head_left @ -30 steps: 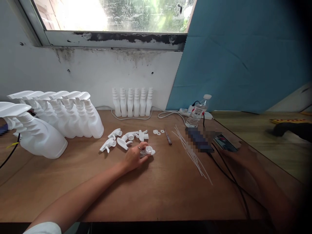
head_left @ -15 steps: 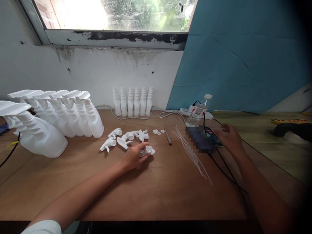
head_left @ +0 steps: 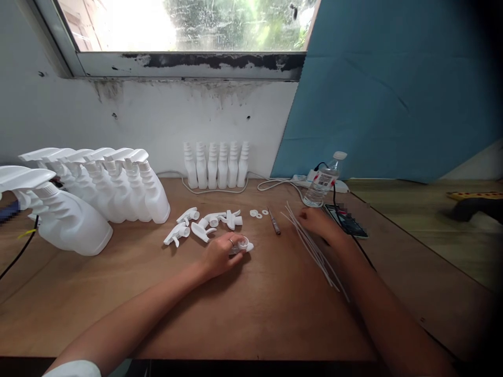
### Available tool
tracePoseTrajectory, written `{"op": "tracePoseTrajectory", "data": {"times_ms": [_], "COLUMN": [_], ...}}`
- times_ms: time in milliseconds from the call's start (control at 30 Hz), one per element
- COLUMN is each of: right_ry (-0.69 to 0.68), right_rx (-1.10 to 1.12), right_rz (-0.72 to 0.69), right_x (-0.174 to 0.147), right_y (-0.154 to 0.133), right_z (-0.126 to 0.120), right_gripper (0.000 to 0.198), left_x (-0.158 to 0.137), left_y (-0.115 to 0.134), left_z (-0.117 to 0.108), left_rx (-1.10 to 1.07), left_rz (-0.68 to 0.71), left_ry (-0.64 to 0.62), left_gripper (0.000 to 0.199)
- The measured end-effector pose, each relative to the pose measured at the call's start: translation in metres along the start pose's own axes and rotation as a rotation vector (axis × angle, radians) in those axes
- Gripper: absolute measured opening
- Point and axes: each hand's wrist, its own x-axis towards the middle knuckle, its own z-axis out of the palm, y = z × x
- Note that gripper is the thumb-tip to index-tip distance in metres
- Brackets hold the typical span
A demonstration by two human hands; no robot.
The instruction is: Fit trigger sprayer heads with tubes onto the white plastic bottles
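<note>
While the left hand (head_left: pixel 222 254) rests on the desk (head_left: pixel 236 319), its fingers are closed around a white spray part (head_left: pixel 245 243), which lies in front of the group of loose spray heads (head_left: pixel 201 231). The right hand (head_left: pixel 312 219) is beside the far ends of the thin white tubes (head_left: pixel 314 252); its fingers are curled, but I cannot tell whether they already hold a tube. I judge the step as keeping the spray part steady and reaching for one tube. The move from here would call for separating a single tube with a fine pinch, because they lie close and partly crossing.

The round mouth of the spray part faces upward, and a small white end points to the right. Its long axis seems to lie roughly left to right along the desk, although the hand covers much of it. The tubes run slantwise, from far left to near right, with the screwdriver (head_left: pixel 274 221) at their left.
</note>
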Motion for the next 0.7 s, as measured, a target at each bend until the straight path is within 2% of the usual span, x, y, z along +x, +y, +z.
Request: {"op": "tracePoseTrajectory", "data": {"times_ms": [67, 167, 267, 433, 567, 633, 700], "right_ry": [-0.083, -0.213, -0.233, -0.242, -0.181, -0.089, 0.069], "right_rx": [-0.036, 0.062, 0.164, 0.158, 0.217, 0.335, 0.435], "right_rz": [0.065, 0.108, 0.12, 0.089, 0.068, 0.156, 0.271], "right_x": [-0.007, -0.016, -0.021, -0.021, -0.023, -0.024, -0.027], "right_y": [0.006, 0.006, 0.005, 0.001, -0.004, 0.005, 0.03], "right_z": [-0.002, -0.004, -0.006, -0.006, -0.012, -0.021, -0.03], "right_gripper": [0.029, 0.036, 0.03, 0.023, 0.024, 0.023, 0.023], "left_x": [0.0, -0.001, -0.002, -0.003, -0.003, -0.003, -0.003], "left_y": [0.0, -0.001, -0.002, -0.003, -0.002, -0.002, -0.002], "left_z": [0.0, 0.0, 0.0, 0.0, -0.001, -0.001, -0.001], "left_rx": [0.013, 0.024, 0.025, 0.011, 0.005, -0.001, -0.005], "left_rz": [-0.005, -0.01, -0.004, -0.002, -0.006, -0.005, -0.004], "left_ry": [-0.016, -0.032, -0.031, -0.047, -0.046, -0.043, -0.042], "left_gripper": [0.023, 0.024, 0.025, 0.026, 0.025, 0.026, 0.027]}}
